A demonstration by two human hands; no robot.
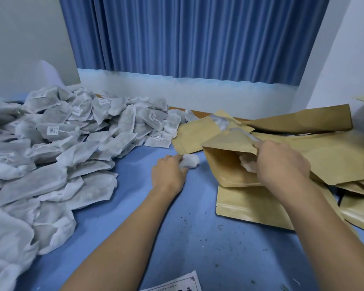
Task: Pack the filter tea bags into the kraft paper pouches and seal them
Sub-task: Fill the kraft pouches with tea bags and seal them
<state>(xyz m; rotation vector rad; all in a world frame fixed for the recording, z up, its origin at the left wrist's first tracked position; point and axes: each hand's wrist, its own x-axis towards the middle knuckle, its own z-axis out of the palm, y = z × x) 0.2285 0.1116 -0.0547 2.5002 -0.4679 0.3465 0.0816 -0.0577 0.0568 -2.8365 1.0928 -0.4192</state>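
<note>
The blue table (198, 238) is covered at 9 o'clock by a big heap of filter tea bags (61, 143) and at 3 o'clock by a stack of flat kraft pouches (324, 148). An open pouch (225, 164) near the centre is held at its mouth by the right hand (282, 164), with the fingers curled over the upper edge. An inner tea bag (247, 164) is seen in that mouth. At 9 o'clock of this pouch, a single tea bag (190, 161) is gripped on the table by the curled fingers of the left hand (168, 173).

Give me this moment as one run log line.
left hand: grips tea bag on table | right hand: holds pouch open, another bag inside | seal: not done
</note>
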